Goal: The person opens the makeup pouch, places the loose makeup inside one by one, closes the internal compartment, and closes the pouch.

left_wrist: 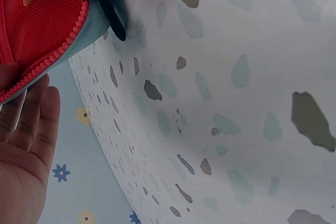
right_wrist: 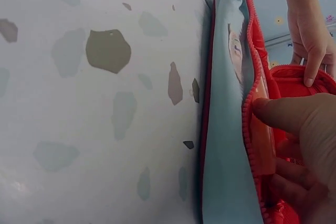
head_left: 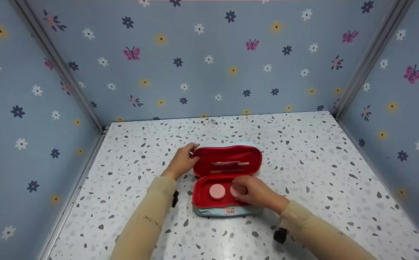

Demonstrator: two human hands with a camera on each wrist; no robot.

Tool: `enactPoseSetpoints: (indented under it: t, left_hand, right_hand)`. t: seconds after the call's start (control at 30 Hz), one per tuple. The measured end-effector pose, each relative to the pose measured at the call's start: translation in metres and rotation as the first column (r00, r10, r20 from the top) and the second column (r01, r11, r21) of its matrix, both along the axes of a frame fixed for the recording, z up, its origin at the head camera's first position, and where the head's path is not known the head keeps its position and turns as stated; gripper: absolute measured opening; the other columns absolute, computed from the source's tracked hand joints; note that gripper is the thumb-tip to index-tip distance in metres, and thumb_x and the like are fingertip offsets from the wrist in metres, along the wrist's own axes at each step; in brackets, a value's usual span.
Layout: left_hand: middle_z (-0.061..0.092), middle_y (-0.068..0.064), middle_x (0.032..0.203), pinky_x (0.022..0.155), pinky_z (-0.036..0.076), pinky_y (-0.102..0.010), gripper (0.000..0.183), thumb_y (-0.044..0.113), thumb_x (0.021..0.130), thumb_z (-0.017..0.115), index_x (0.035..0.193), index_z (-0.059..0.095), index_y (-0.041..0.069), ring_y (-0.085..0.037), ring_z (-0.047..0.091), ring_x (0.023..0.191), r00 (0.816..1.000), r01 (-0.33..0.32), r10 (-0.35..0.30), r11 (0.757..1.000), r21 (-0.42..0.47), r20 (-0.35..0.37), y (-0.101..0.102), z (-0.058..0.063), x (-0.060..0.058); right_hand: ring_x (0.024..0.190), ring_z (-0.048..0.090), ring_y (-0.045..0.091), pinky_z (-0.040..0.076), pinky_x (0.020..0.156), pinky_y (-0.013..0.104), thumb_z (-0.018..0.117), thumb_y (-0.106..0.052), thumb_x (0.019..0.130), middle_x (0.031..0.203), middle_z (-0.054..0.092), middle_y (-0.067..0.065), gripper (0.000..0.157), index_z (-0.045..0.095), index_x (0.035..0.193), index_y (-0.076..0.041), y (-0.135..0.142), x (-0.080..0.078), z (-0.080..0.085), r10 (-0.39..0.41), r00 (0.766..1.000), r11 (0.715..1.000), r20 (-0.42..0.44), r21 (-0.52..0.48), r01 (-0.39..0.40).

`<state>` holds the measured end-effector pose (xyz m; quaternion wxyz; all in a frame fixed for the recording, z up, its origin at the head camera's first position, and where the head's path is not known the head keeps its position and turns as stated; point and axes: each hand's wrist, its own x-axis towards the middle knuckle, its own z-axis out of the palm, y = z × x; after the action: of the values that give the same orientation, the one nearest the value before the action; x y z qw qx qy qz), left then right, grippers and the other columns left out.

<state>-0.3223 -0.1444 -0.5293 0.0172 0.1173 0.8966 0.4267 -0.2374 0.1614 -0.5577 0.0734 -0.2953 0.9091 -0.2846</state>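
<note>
A pencil case (head_left: pixel 201 198), light blue outside and red inside, lies unzipped on the table with its lid (head_left: pixel 227 153) raised. My left hand (head_left: pixel 178 164) holds the lid's left end, thumb inside and fingers behind; the left wrist view shows this hand (left_wrist: pixel 23 169) at the red zipper edge. In the base, my right hand (head_left: pixel 262 193) grips a pink round container (head_left: pixel 236 190) by its sides, partly covered by the fingers. A matching pink round container (head_left: pixel 217 191) sits to its left. Slim pen-like items (head_left: pixel 231 164) lie in the lid's mesh pocket.
The speckled white table (head_left: pixel 303 151) extends around the case. Blue flowered panels (head_left: pixel 209 79) stand at the back and both sides, with metal posts (head_left: pixel 372 57) at the corners. A dark zipper pull (left_wrist: pixel 111 17) hangs from the case.
</note>
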Motion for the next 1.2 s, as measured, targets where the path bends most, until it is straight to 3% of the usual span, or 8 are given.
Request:
enactPoseSetpoints:
  t: [0.43,0.67,0.93,1.2]
  left_hand:
    - [0.072,-0.018,0.126,0.097,0.063,-0.045,0.042,0.002,0.103,0.069,0.145,0.063,0.002,-0.031,0.070,0.109,1.000,-0.005,0.005,1.000,-0.006,-0.004,0.000,-0.001,-0.001]
    - [0.071,-0.018,0.129,0.097,0.063,-0.045,0.043,0.002,0.104,0.068,0.146,0.063,0.003,-0.031,0.070,0.111,1.000,-0.009,0.009,1.000,0.002,0.011,0.000,-0.001,0.000]
    - [0.071,-0.018,0.128,0.097,0.063,-0.044,0.043,0.002,0.104,0.067,0.146,0.062,0.003,-0.029,0.070,0.110,1.000,-0.003,0.003,1.000,-0.002,0.017,-0.001,-0.001,-0.001]
    - [0.071,-0.018,0.129,0.097,0.063,-0.044,0.044,0.002,0.103,0.067,0.146,0.062,0.003,-0.030,0.070,0.111,0.999,-0.012,0.012,1.000,-0.008,0.031,0.000,0.001,-0.001]
  right_hand:
    - [0.131,0.065,0.037,0.054,0.115,0.056,0.085,-0.013,0.093,0.136,0.073,0.018,0.049,0.071,0.137,0.003,0.009,-0.006,0.015,-0.041,0.997,0.998,-0.068,-0.043,0.038]
    - [0.135,0.063,0.039,0.054,0.114,0.058,0.085,-0.014,0.094,0.143,0.070,0.018,0.052,0.068,0.141,0.002,0.016,-0.010,0.025,-0.112,0.992,0.992,-0.058,-0.062,0.108]
    - [0.121,0.070,0.038,0.060,0.105,0.055,0.085,-0.008,0.093,0.134,0.072,0.019,0.051,0.069,0.141,-0.001,0.026,-0.016,0.030,-0.138,0.986,0.978,-0.089,-0.167,0.122]
    - [0.114,0.071,0.039,0.062,0.097,0.058,0.087,-0.004,0.091,0.127,0.074,0.022,0.046,0.071,0.132,0.007,0.034,-0.021,0.036,-0.209,0.965,0.951,-0.156,-0.262,0.163]
